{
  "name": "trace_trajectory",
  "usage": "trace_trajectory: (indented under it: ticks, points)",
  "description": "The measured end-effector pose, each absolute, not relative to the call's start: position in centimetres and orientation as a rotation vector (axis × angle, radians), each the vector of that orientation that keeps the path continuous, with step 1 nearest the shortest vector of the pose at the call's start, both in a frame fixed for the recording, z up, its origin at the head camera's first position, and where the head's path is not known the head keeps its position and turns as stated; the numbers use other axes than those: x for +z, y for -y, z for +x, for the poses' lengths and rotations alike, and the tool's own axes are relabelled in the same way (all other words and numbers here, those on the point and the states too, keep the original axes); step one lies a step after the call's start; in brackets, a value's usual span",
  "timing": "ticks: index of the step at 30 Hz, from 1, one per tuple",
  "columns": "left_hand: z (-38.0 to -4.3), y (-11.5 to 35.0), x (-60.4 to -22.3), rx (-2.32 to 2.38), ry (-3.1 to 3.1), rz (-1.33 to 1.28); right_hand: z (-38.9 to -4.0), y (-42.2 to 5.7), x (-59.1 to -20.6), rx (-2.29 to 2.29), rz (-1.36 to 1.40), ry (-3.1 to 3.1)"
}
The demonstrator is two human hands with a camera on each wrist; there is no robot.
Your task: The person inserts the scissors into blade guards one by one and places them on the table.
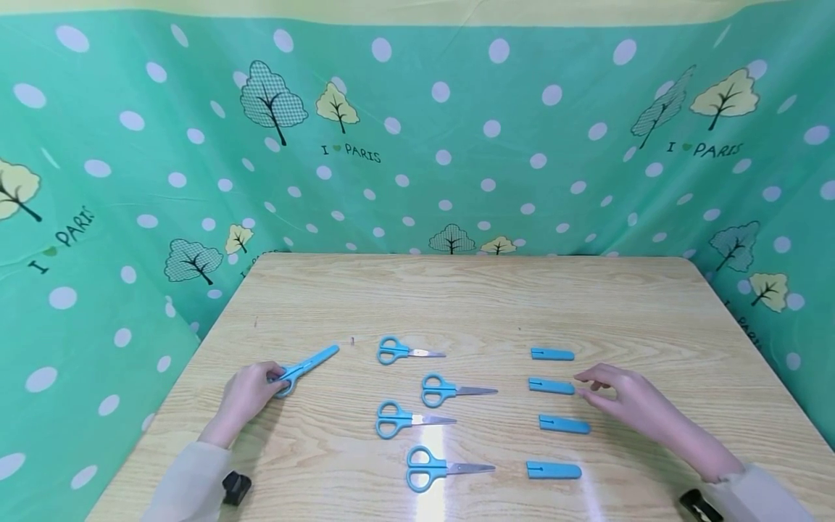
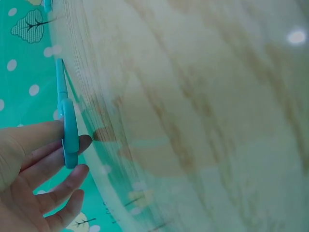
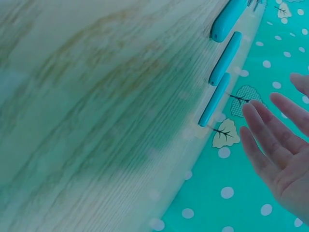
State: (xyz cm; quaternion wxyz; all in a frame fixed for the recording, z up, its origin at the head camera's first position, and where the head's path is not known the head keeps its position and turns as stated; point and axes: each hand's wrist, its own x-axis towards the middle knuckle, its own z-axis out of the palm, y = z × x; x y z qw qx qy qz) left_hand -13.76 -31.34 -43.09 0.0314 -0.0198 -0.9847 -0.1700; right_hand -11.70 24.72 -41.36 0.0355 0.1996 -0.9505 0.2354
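As left hand (image 1: 248,393) pinches scissors (image 1: 305,367), right hand (image 1: 621,395) loose, empty, four others (image 1: 449,391), four sheaths (image 1: 551,386)

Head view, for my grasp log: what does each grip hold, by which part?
The left grip pinches sheathed blue scissors by the handles; the right grip, nothing.

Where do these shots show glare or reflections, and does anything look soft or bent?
Head view: a bright glare streak on the tabletop passes the nearest scissors; left wrist view: a white glare spot at upper right, soft wood grain, the tabletop's edge bowed; right wrist view: rather dim, green cloth apparently mirrored in the wood.
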Motion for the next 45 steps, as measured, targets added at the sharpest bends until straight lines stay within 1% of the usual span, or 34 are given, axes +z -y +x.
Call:
trace_trajectory:
  ticks: [11,21,29,38,45]
  points:
    - [-13.8,31.3,-43.0,-0.497,3.027,-0.098,-11.7,-24.9,-41.5,0.734,0.630,2.915]
    - [-13.9,30.6,-42.7,-0.495,3.004,-0.128,-12.4,-24.9,-41.1,0.739,0.650,2.926]
    - [-14.4,29.2,-42.2,-0.590,2.985,-0.179,-13.3,-24.8,-41.1,0.789,0.648,2.971]
    - [-15.4,27.4,-42.1,-0.697,2.953,-0.337,-14.2,-24.3,-41.1,0.805,0.639,3.002]
    - [-16.4,25.6,-42.0,-0.743,2.962,-0.397,-14.9,-24.1,-41.5,0.811,0.647,2.991]
